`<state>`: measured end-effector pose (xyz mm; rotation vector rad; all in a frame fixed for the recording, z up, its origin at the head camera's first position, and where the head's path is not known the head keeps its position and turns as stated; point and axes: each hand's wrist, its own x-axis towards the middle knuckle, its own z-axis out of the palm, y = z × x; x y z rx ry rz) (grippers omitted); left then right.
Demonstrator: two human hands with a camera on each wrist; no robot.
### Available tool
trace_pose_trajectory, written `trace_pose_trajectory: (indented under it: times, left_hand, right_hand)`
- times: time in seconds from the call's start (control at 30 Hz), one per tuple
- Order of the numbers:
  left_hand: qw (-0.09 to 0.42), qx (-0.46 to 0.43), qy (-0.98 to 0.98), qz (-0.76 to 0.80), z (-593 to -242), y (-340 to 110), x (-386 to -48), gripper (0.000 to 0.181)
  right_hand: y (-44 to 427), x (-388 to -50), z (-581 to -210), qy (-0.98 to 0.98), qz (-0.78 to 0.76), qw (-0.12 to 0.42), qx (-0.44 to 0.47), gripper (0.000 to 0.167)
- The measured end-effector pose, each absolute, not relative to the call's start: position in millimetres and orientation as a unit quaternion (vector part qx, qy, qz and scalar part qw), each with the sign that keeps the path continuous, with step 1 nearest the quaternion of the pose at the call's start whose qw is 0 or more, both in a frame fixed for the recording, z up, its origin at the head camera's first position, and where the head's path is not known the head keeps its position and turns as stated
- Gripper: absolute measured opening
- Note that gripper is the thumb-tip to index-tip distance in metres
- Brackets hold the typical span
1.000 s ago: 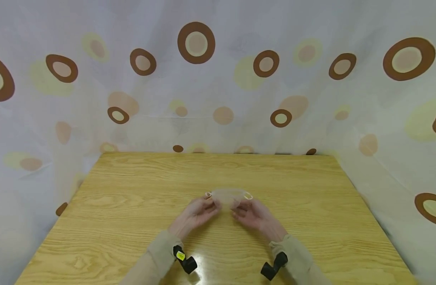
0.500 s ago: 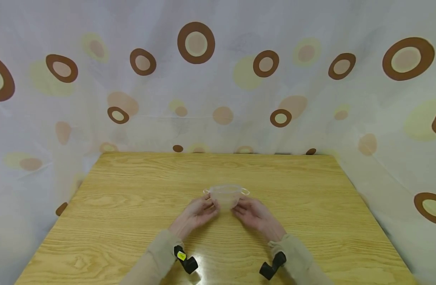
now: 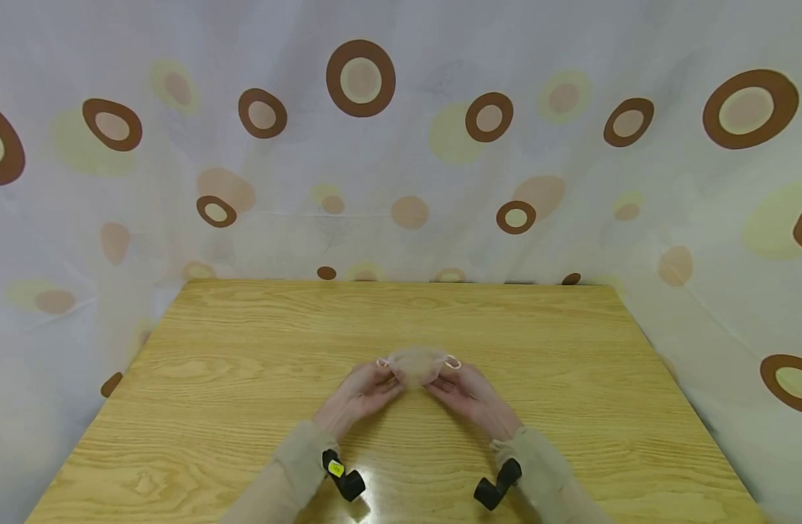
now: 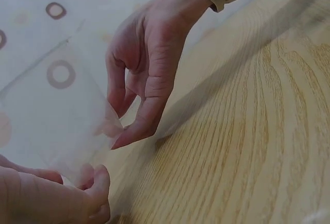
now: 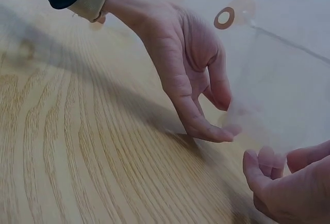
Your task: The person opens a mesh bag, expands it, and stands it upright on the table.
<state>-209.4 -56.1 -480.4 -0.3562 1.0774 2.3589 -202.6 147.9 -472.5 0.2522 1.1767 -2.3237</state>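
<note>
A small sheer, whitish drawstring pouch [image 3: 415, 366] with a white cord loop at each side is held up above the middle of the table. My left hand [image 3: 363, 389] pinches its lower left edge between thumb and fingers, and my right hand [image 3: 468, 391] does the same at the lower right. In the left wrist view the pouch [image 4: 67, 113] is almost see-through, with my right thumb and fingers at its corner. Seen from the right wrist, the cloth [image 5: 278, 98] spans both hands. Its faintness leaves the bottom hard to make out.
A wood-grain table [image 3: 257, 335] lies beneath both hands. Around its back and sides hangs a white curtain [image 3: 401, 167] with brown and pale circles. Black camera mounts [image 3: 344, 477] sit on both wrists.
Half a second ago the pouch stood higher, with its round mouth showing; now its top edge is lower and blurred. Both hands keep their grip and have barely shifted.
</note>
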Motion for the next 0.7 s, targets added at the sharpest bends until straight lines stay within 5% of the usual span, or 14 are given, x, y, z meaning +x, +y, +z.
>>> trace_pose_trajectory:
  times: [0.13, 0.33, 0.57, 0.7]
  left_hand:
    - [0.272, -0.108, 0.418, 0.860, -478, -58, -208, 0.050]
    - [0.281, -0.078, 0.500, 0.816, -478, -55, -206, 0.053]
    - [0.230, -0.103, 0.496, 0.831, -475, -52, -203, 0.059]
    - [0.206, -0.118, 0.467, 0.852, -472, -52, -203, 0.064]
  right_hand:
    - [148, -203, -473, 0.456, -0.846, 0.262, 0.087, 0.051]
    - [141, -202, -478, 0.481, -0.832, 0.268, 0.066, 0.055]
    - [136, -199, -477, 0.486, -0.824, 0.282, 0.070, 0.055]
    - [140, -200, -476, 0.480, -0.824, 0.292, 0.067, 0.039]
